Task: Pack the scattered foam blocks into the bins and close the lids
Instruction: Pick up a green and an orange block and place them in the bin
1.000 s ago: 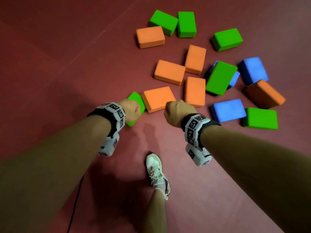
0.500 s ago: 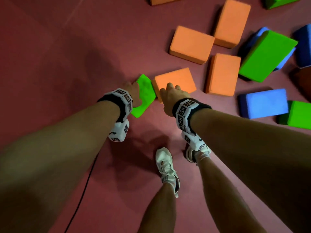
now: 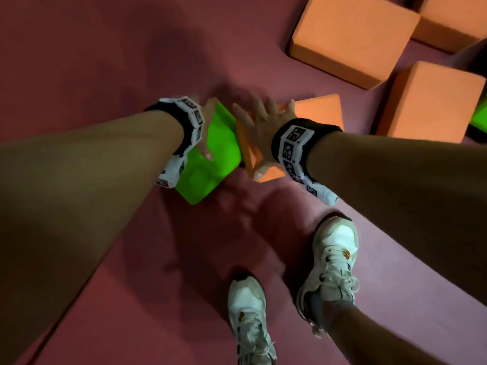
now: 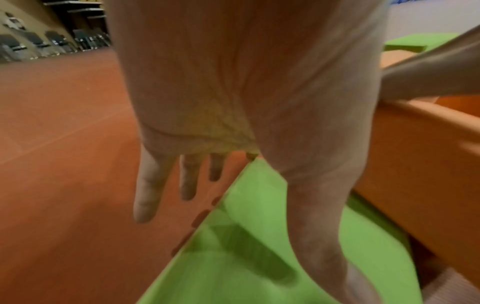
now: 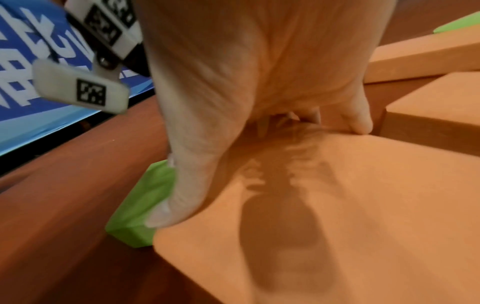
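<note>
A green foam block (image 3: 210, 177) (image 4: 259, 257) and an orange foam block (image 3: 316, 111) (image 5: 337, 205) lie side by side on the red floor. My left hand (image 3: 208, 127) (image 4: 233, 102) straddles the green block's far left edge. Its thumb lies over the top, and its straight fingers hang past the edge above the floor. My right hand (image 3: 261, 125) (image 5: 246, 72) spans the orange block. Its thumb presses the side facing the green block, and its fingertips hook over the far edge. No bin is in view.
More orange blocks (image 3: 350, 35) (image 3: 432, 101) (image 3: 453, 19) lie to the far right, with a green sliver (image 3: 479, 119) at the edge. My white shoes (image 3: 247, 312) (image 3: 332, 259) stand just behind the hands. Chairs (image 4: 52, 43) and a blue banner (image 5: 39, 82) line the walls.
My head has dropped much closer to the floor. Both hands have gone from fists above the blocks to spread hands on them, the right one now clamping the orange block.
</note>
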